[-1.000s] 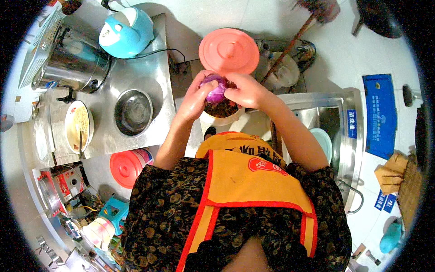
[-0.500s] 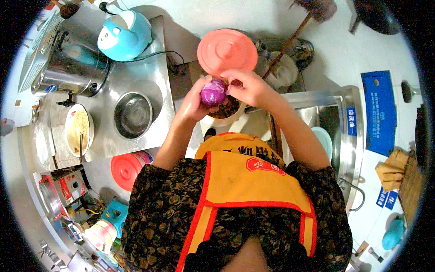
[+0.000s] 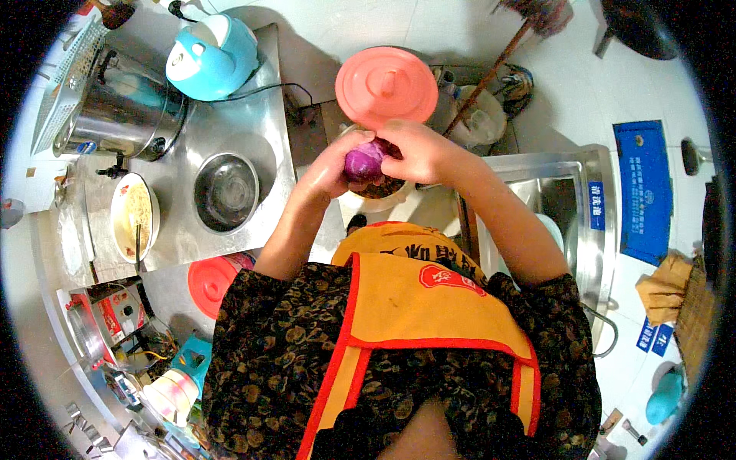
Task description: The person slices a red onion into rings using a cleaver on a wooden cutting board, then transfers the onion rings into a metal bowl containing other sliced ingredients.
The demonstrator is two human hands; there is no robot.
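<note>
A shiny purple-red onion [image 3: 363, 163] is held up in front of me between both hands. My left hand [image 3: 330, 169] wraps round its left side and underside, the thumb lying over the top. Against its right side, the fingers of my right hand [image 3: 421, 152] are bent in and pressed to the skin; their tips are partly hidden. Right below the onion stands a pale-rimmed bin [image 3: 376, 205] with dark scraps in it, partly covered by my hands.
A pink round lid [image 3: 368, 84] lies just beyond my hands. On the steel table to the left are a metal bowl [image 3: 227, 192], an oval dish [image 3: 123, 222] with chopsticks, a steel pot [image 3: 126, 107] and a blue appliance [image 3: 218, 65]. A steel sink [image 3: 598, 169] stands at right.
My right hand has moved left and closed in on the onion, its fingers now pressing the right side. The left thumb has come further over the top.
</note>
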